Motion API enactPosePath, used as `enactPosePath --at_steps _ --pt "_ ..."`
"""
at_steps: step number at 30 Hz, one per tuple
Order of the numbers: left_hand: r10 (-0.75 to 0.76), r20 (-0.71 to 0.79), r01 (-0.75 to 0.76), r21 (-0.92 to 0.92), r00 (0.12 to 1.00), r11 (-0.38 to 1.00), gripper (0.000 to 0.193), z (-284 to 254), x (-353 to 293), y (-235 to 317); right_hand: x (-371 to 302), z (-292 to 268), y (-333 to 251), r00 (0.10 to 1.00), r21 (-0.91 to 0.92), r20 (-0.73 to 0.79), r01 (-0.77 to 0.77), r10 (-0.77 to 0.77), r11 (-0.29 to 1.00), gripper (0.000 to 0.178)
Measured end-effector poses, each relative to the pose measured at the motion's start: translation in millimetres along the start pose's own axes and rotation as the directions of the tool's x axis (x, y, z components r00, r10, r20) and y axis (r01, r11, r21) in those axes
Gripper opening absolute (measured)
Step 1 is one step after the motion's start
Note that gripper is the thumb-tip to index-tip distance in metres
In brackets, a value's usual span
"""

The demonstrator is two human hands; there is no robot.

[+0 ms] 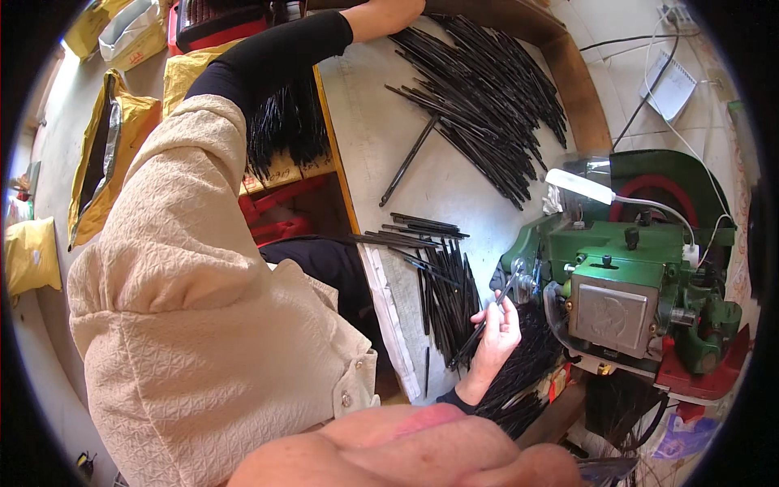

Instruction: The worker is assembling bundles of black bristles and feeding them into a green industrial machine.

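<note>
right hand (pixel 494 338): pinched closed on black rod (pixel 508 287)
rod: pokes past the grip toward green machine (pixel 613 268)
left hand (pixel 383 16): cropped, can't tell

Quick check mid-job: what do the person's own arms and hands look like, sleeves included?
The left arm wears a loose cream sleeve with a raised diamond texture, over a close-fitting black sleeve. The left hand, cut off by the upper edge, shows no glove. The right hand is bare, with a dark cuff at the wrist.
</note>
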State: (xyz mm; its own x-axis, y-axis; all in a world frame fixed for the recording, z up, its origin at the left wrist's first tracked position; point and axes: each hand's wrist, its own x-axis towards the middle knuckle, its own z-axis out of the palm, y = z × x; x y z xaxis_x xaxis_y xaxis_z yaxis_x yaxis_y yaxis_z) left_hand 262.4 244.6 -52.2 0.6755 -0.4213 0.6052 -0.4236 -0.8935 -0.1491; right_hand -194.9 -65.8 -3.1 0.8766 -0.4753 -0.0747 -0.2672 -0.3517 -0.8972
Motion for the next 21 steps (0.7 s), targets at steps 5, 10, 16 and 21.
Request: enactPosePath --at_steps 5,10,16,21 --pt "0.025 -0.008 -0.025 -0.122 1.0 0.992 0.01 -28 12 9 3 0 5 0.999 0.004 -0.031 0.015 -0.015 1.0 0.025" --pt "0.225 -0.092 -0.243 -0.38 0.97 0.893 0.015 -83 3 32 4 2 0 1.0 -0.019 -0.022 -0.003 0.003 1.0 0.025" --pt "0.482 -0.174 -0.504 -0.457 0.859 0.733 0.012 -96 7 92 3 4 2 1.0 -0.007 -0.018 -0.002 0.002 1.0 0.025" --pt "0.584 -0.073 -0.531 -0.519 0.808 0.67 0.019 -114 1 105 4 -1 1 1.0 -0.016 -0.019 -0.004 0.004 1.0 0.025"
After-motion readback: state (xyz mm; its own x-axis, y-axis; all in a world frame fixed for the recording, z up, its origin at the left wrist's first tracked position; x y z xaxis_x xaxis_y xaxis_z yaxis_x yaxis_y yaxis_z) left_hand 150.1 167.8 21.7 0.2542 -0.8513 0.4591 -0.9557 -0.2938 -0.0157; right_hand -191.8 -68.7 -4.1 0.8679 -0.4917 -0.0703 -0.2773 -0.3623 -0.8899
